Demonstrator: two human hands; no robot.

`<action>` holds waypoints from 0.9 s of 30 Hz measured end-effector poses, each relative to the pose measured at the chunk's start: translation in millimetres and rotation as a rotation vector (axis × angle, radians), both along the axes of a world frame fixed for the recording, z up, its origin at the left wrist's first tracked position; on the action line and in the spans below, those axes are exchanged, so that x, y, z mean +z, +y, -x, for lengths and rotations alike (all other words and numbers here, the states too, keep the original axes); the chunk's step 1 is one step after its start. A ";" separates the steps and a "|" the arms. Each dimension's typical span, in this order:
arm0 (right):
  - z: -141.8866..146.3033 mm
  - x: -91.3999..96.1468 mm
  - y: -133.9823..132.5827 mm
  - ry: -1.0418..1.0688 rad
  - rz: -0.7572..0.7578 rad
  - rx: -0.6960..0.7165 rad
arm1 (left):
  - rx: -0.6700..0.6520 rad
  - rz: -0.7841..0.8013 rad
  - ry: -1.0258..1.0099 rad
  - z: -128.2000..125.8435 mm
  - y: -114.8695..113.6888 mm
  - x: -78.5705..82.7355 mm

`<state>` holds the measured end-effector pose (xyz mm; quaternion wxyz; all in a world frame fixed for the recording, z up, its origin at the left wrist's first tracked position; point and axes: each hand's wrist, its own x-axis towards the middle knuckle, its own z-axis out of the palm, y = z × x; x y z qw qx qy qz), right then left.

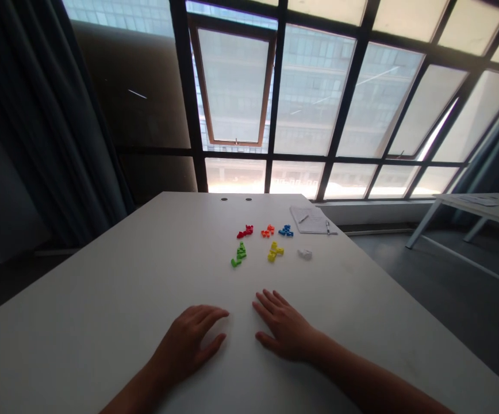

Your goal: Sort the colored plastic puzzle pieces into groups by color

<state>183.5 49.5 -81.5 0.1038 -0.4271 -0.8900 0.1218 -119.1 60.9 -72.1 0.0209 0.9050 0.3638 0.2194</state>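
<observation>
My left hand (pixel 193 333) rests on the white table (pixel 115 299), thumb and fingers apart, holding nothing. To its right my right hand (pixel 281 325) lies flat with its fingers stretched out and nothing in them. Beyond the hands sit small plastic pieces grouped by colour. Green pieces (pixel 241 251), yellow pieces (pixel 274 252) and white pieces (pixel 304 253) make the nearer row. Behind them are red pieces (pixel 245 232), orange pieces (pixel 268 231) and blue pieces (pixel 286 231). Neither hand touches any of these; their exact kind is too small to make out.
Papers (pixel 312 219) with a pen (pixel 328 227) and another pen (pixel 303 218) on them lie at the table's right edge. Two dark round holes are near the far edge. A second table (pixel 491 210) stands at the right. Windows and a dark curtain (pixel 60 132) are beyond.
</observation>
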 end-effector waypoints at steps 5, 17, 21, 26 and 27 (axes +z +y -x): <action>-0.9 -1.6 0.2 0.010 -0.013 -0.004 | -0.063 -0.051 0.072 -1.2 -3.6 3.2; -1.1 2.1 0.6 -0.018 0.040 -0.008 | -0.088 0.074 0.346 6.9 4.9 -30.5; -0.9 3.8 0.5 -0.017 0.050 -0.009 | -0.086 0.080 0.335 7.0 6.3 -30.6; -0.5 4.8 0.4 -0.014 0.056 -0.009 | -0.088 0.103 0.329 6.7 7.5 -30.7; -0.4 5.0 0.5 -0.012 0.054 -0.009 | -0.088 0.109 0.327 6.7 7.5 -30.4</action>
